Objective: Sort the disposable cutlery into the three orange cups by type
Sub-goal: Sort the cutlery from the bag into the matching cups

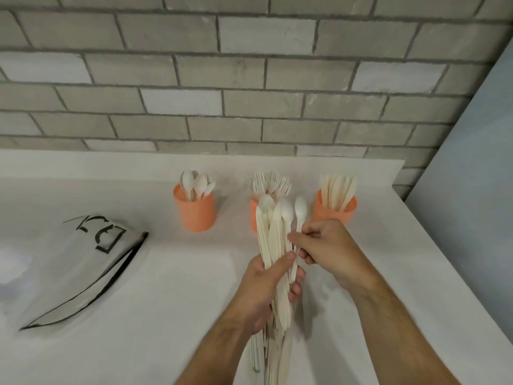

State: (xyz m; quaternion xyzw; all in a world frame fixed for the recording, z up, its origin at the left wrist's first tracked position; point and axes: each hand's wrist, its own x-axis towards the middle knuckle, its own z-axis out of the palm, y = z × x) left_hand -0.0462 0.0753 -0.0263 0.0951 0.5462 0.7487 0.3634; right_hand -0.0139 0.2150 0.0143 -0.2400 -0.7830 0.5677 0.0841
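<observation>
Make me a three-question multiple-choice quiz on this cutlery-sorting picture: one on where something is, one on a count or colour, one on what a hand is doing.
1. Which orange cup holds the spoons?
A. the left cup
B. the middle cup
C. the right cup

2. How many orange cups stand on the counter?
A. two
B. three
C. four

3. What is the right hand doing?
A. resting flat on the counter
B. pinching a spoon's handle
C. lifting the grey pouch

Answers:
1 A: spoon bowls stick out of the left cup; the middle cup has forks, the right cup knives.
2 B: three cups line the counter.
3 B: the right hand pinches a spoon beside the bundle gripped by the left hand.
</observation>
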